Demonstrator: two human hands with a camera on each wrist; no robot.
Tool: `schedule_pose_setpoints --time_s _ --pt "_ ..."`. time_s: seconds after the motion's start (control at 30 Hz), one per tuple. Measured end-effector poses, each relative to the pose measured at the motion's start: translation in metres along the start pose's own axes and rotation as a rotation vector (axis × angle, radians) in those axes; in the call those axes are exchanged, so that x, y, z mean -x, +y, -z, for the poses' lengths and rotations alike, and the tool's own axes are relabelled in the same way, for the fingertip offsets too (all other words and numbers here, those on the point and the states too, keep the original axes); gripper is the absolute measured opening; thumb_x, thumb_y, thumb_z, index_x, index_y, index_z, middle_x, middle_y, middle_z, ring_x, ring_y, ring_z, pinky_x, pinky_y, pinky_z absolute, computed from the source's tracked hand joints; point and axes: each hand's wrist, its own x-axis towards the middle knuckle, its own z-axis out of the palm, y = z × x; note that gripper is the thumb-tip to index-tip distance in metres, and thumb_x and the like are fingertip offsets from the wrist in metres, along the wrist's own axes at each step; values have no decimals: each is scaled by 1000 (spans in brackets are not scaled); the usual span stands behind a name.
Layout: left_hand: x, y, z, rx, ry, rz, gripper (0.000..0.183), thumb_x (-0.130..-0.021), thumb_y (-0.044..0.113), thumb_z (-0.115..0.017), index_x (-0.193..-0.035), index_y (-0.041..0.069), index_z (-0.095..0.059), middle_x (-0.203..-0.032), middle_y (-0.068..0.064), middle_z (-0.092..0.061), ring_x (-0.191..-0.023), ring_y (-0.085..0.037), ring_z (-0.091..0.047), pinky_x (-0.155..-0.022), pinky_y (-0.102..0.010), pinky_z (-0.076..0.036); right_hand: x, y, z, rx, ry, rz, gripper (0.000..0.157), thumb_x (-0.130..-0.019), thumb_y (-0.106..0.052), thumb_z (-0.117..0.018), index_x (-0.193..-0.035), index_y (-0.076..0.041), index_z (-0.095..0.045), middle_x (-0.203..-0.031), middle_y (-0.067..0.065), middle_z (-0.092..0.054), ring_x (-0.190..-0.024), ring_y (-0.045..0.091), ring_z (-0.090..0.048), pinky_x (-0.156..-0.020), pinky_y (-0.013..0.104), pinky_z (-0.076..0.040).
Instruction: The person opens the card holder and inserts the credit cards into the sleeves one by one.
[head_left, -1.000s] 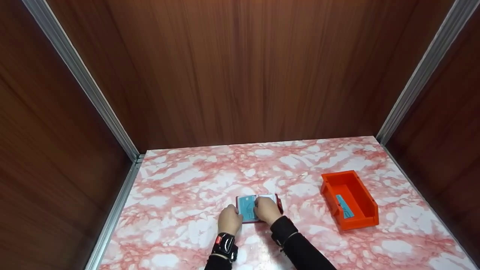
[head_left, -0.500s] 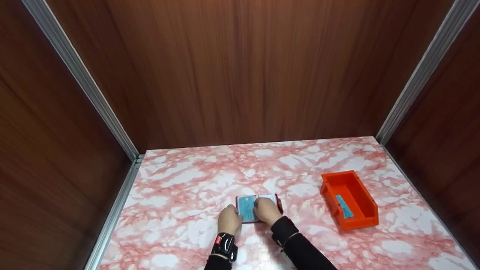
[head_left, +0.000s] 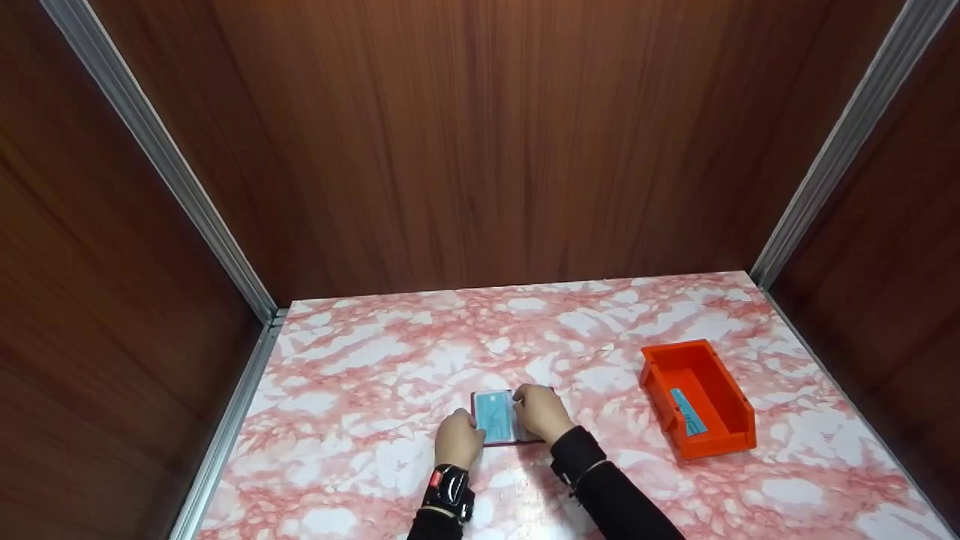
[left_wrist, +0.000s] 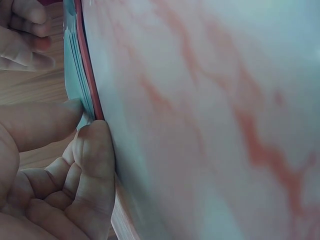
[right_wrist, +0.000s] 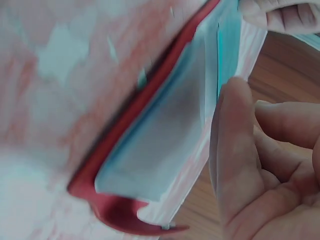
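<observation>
At the left edge of the red card holder (right_wrist: 136, 111), which is laid spread on the worktop (head_left: 375, 360), holder and stacked sleeves (left_wrist: 74, 62) are pinched together by the left hand (head_left: 457, 441) between thumb and curled forefinger. If that pinch were slackened, the whole holder could be dragged rightward by a pull on the sleeves; if tightened, they could be creased. In the holder's left half a blue card (head_left: 493, 417) is seen under one of the sleeves; it might be worked out of line if the sleeve were flexed sharply. Over the holder's right half the right hand (head_left: 541, 414) is held with forefinger and thumb bent and slightly parted; whether a sleeve is caught by it cannot be told. Two sleeves could be lifted there together, since clinging is to be expected, or the edge could be missed. At the holder's right end a red strap (right_wrist: 117, 215) is left unfastened and could be snagged by the wrist. Well to the right of the holder, a second blue card (head_left: 688, 411) is seen inside an orange bin (head_left: 718, 446), little endangered.
</observation>
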Motion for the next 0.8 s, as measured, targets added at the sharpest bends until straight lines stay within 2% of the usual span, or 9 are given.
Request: schedule_pose_setpoints --time_s 0.2,0.47,0.8 --pt "0 0 -1 10 -3 14 18 -70 4 -77 -74 5 -59 -67 -6 -59 -64 -29 -59 -64 -43 -48 -4 6 10 -1 48 -1 5 -85 -1 -67 -89 2 -69 -78 11 -67 -75 31 -65 -71 44 -52" --pt "-1 0 0 14 -22 32 18 -71 4 -78 -75 4 -60 -69 -7 -61 -65 -29 -60 -65 -43 -49 -6 12 17 2 94 48 6 -82 3 -68 -88 1 -69 -78 11 -67 -73 31 -64 -70 46 -51" --pt "0 0 0 23 2 9 17 -70 4 -77 -74 4 -60 -67 -7 -60 -64 -29 -60 -64 -43 -48 -8 22 21 32 82 41 8 -85 5 -66 -90 0 -69 -85 13 -69 -83 35 -66 -77 47 -52"
